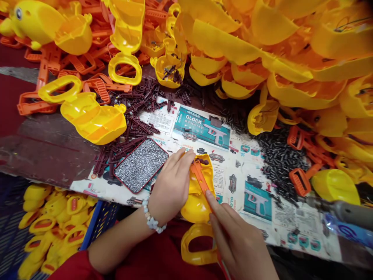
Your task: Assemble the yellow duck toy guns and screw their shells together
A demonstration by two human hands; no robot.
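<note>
A yellow plastic toy shell half (194, 209) with a loop handle lies at the table's front edge, hollow side up. My left hand (173, 181) is closed around its left side, with the fingertips at its far end. Inside the shell, a dark maroon plastic part (201, 161) shows near the top. An orange plastic piece (200, 175) lies lengthwise in the shell. My right hand (237, 237) has closed fingers on the near end of this orange piece. Part of the shell is hidden beneath both hands.
A tray of small metal pins (142, 165) sits left of my hands, beside maroon parts (140, 130). Dark small pieces (281, 161) are heaped at right near a grey-handled tool (346, 212). Yellow shells (233, 42) pile up behind. A blue crate (96, 223) stands lower left.
</note>
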